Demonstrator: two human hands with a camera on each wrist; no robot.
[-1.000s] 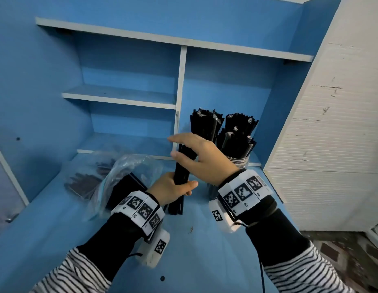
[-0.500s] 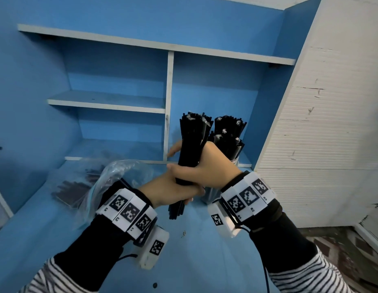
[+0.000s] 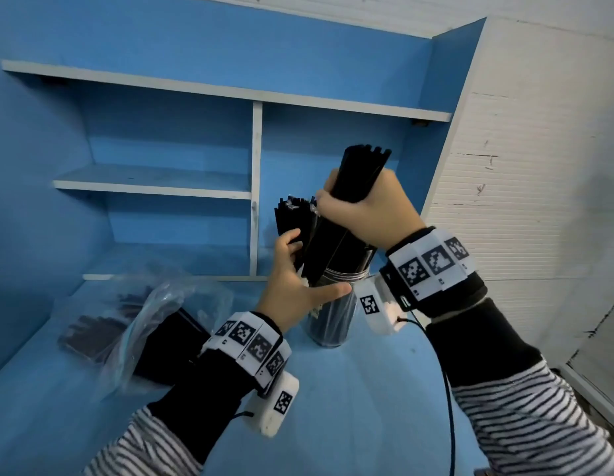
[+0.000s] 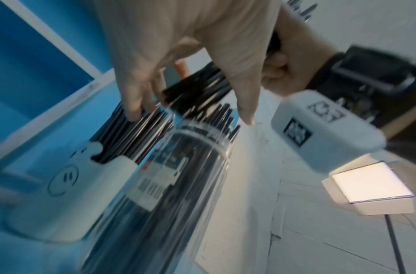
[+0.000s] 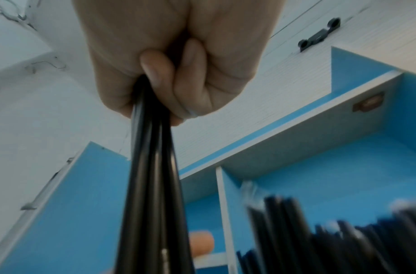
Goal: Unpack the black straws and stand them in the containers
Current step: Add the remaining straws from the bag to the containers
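Bundle [image 3: 362, 173] now in right hand [image 3: 367, 207] only, fist tight, lifted over jar [image 3: 333, 304]. Left hand [image 3: 295, 276] let go, fingers loose on jar's straws. Insertion imminent.

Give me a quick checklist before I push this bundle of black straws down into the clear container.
1. Grip on the bundle of black straws: right hand is wrapped firmly round it. Ok.
2. Bundle's lower end inside the clear container: it slants toward the mouth, but the left hand hides the entry. Cannot tell.
3. Container steadied: left hand is at the rim, fingers on the straws already standing there; firm hold unclear. Cannot tell.
4. Room inside: the container looks densely packed in the left wrist view. Not ok.
5. Bundle upright: it leans. Not ok.
6. More left to unpack: plastic bag still holds straws. Ok.
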